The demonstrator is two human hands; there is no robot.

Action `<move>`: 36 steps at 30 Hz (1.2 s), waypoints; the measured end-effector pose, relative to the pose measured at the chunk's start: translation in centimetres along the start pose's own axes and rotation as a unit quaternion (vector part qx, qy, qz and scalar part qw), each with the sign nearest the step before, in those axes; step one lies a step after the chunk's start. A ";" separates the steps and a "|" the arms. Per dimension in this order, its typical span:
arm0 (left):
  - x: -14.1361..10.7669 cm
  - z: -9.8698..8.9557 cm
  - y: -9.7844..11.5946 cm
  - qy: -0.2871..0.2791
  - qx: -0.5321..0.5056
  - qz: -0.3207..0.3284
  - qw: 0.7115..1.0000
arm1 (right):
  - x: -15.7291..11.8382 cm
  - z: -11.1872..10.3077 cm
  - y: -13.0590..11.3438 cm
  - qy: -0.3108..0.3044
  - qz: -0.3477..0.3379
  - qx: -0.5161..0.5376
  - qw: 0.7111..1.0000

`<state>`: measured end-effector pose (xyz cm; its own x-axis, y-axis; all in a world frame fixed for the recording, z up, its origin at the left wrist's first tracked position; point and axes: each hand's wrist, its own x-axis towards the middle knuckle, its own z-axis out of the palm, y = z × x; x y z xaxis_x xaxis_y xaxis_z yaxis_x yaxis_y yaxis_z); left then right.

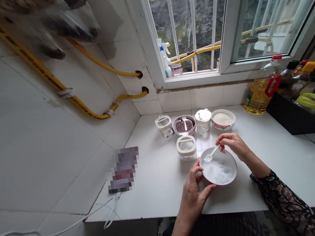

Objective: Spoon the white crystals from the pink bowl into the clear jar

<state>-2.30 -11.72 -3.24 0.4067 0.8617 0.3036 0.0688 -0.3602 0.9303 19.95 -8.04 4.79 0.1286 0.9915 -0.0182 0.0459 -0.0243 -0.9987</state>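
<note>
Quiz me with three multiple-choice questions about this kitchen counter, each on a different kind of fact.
1. Where does the oil bottle stand?
A) On the floor
B) Inside a bowl
C) At the back right of the white counter

2. What colour are the hoses on the wall?
A) Yellow
B) Blue
C) Green

3. What is the right hand doing?
A) Lying flat
B) Holding a small white spoon
C) Gripping a bottle

1 C: its base sits on the counter near the wall tiles.
2 A: both show yellow against the tiles.
3 B: it pinches the handle above the white bowl, which the left hand holds.
</note>
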 end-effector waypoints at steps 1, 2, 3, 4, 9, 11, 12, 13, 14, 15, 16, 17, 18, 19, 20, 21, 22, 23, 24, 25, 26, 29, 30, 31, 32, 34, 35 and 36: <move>0.0 0.0 0.0 0.002 0.002 0.002 1.000 | 0.1 0.0 0.0 0.003 0.005 0.009 1.000; 0.0 0.0 0.0 0.002 0.004 0.003 1.000 | 0.2 -0.1 0.0 0.008 0.007 0.017 1.000; 0.0 0.0 0.0 0.002 0.005 0.002 1.000 | 0.3 0.0 0.0 0.015 0.006 0.024 1.000; 0.0 0.0 0.0 0.000 0.006 -0.002 1.000 | 0.4 0.1 0.0 0.023 0.000 0.029 0.999; -0.1 0.0 -0.2 -0.011 -0.005 -0.018 1.000 | 0.8 1.7 -0.1 0.041 -0.085 0.000 0.996; -0.1 0.0 -0.2 -0.011 -0.012 -0.015 1.000 | 0.7 2.6 0.0 0.047 -0.145 -0.040 0.987; -0.1 0.0 -0.2 -0.011 -0.015 -0.013 1.000 | 0.6 3.0 0.0 0.054 -0.183 -0.072 0.979; -0.1 0.0 -0.1 -0.011 -0.017 -0.012 1.000 | 0.5 3.3 0.1 0.056 -0.227 -0.114 0.966; 0.0 0.0 -0.1 -0.010 -0.017 -0.011 1.000 | 0.5 3.6 0.2 0.052 -0.275 -0.163 0.946; 0.0 0.0 -0.1 -0.010 -0.018 -0.011 1.000 | 0.5 3.9 0.3 0.041 -0.323 -0.215 0.921; 0.0 0.0 -0.1 -0.009 -0.018 -0.011 1.000 | 0.4 4.0 0.3 0.025 -0.365 -0.266 0.892; 0.0 0.1 -0.1 -0.007 -0.018 -0.011 1.000 | 0.4 4.1 0.3 0.008 -0.399 -0.307 0.864; 0.0 0.1 -0.1 -0.006 -0.019 -0.011 1.000 | 0.4 4.1 0.3 -0.004 -0.423 -0.333 0.843; 0.0 0.1 -0.1 -0.007 -0.019 -0.011 1.000 | 0.3 4.0 0.1 -0.006 -0.437 -0.343 0.831; 0.0 0.1 -0.1 -0.008 -0.020 -0.011 1.000 | 0.2 3.8 -0.1 0.003 -0.442 -0.339 0.831; 0.0 0.1 -0.2 -0.011 -0.021 -0.012 1.000 | 0.0 3.5 -0.3 0.017 -0.438 -0.325 0.838; -0.1 0.1 -0.2 -0.012 -0.021 -0.013 1.000 | -0.2 3.1 -0.5 0.035 -0.429 -0.305 0.850; -0.1 0.1 -0.3 -0.013 -0.021 -0.014 1.000 | -0.4 2.5 -0.8 0.054 -0.410 -0.285 0.865; -0.1 0.1 -0.3 -0.012 -0.021 -0.014 1.000 | -0.6 1.9 -0.9 0.063 -0.389 -0.273 0.878; -0.2 0.1 -0.4 -0.012 -0.022 -0.014 1.000 | -0.7 1.2 -1.0 0.070 -0.366 -0.267 0.889; -0.2 0.1 -0.4 -0.011 -0.022 -0.015 1.000 | -0.8 0.6 -0.9 0.068 -0.347 -0.268 0.896; -0.2 0.1 -0.5 -0.013 -0.020 -0.014 1.000 | -0.7 -0.8 -0.4 0.048 -0.340 -0.314 0.885; -0.2 0.1 -0.5 -0.013 -0.020 -0.012 1.000 | -0.6 -0.9 -0.1 0.040 -0.349 -0.334 0.875; -0.1 0.0 -0.4 -0.013 -0.019 -0.010 1.000 | -0.6 -0.8 0.2 0.029 -0.358 -0.353 0.864; -0.1 0.0 -0.4 -0.014 -0.018 -0.008 1.000 | -0.5 -0.6 0.5 0.017 -0.366 -0.368 0.855; -0.1 0.0 -0.4 -0.013 -0.017 -0.004 1.000 | -0.4 0.1 0.9 -0.011 -0.369 -0.383 0.847; -0.1 0.0 -0.4 -0.013 -0.016 -0.003 1.000 | -0.4 0.4 1.0 -0.021 -0.364 -0.384 0.848; -0.1 0.0 -0.4 -0.013 -0.016 -0.002 1.000 | -0.5 0.6 1.1 -0.024 -0.355 -0.381 0.853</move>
<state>-2.37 -11.66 -3.67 0.4304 0.8531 0.2948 0.0409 -0.3447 0.9378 19.30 -8.43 3.68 -0.2400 0.7944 0.5580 0.7284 0.5273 -0.4375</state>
